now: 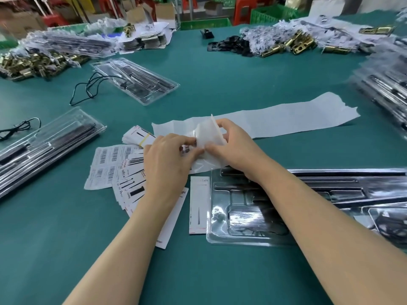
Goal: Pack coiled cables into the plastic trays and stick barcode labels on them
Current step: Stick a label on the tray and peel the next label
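Note:
Both hands meet over a white label backing strip (286, 119) on the green table. My left hand (169, 159) pinches a barcode label (186, 148) at its fingertips. My right hand (231, 146) grips the curled-up end of the strip (209, 133). A sheet of barcode labels (105, 164) lies just left of my left hand. A clear plastic tray (237, 219) sits under my right forearm. A loose black cable (88, 89) lies at the far left beside another tray (141, 80).
Printed cards (198, 205) fan out under my left wrist, and a banded card stack (136, 136) lies behind them. More trays (44, 146) lie at the left and stacked trays (387, 89) at the right. Brass parts (293, 44) and black parts (229, 46) lie along the far side.

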`<action>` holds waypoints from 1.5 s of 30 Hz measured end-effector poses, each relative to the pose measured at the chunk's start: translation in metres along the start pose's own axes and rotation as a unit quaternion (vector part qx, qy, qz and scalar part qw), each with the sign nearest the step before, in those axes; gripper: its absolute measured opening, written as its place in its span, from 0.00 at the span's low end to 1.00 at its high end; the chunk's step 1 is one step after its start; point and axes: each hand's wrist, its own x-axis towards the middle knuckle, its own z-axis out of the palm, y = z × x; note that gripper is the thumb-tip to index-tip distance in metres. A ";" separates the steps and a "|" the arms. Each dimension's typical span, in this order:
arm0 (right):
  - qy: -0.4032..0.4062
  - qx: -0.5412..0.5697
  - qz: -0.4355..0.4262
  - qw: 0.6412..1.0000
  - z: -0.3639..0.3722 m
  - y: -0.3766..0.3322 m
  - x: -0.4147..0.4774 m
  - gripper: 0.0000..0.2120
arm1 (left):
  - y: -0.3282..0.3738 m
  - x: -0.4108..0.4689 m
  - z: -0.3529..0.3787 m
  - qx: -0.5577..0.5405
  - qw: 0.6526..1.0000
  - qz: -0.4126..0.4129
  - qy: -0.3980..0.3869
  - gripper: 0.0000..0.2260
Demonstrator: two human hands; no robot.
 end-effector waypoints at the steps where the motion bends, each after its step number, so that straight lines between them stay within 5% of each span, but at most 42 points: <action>1: -0.003 0.000 -0.001 1.000 0.000 0.000 0.000 0.19 | 0.000 -0.001 0.001 -0.003 1.000 0.004 -0.001 0.09; 24: -0.006 -0.024 -0.012 1.000 0.002 0.005 0.001 0.22 | 0.003 -0.002 -0.007 -0.079 0.996 -0.027 -0.044 0.03; 45: 0.017 -0.048 -0.032 0.998 0.004 0.000 -0.002 0.23 | 0.007 -0.002 -0.001 0.095 0.994 0.053 0.011 0.08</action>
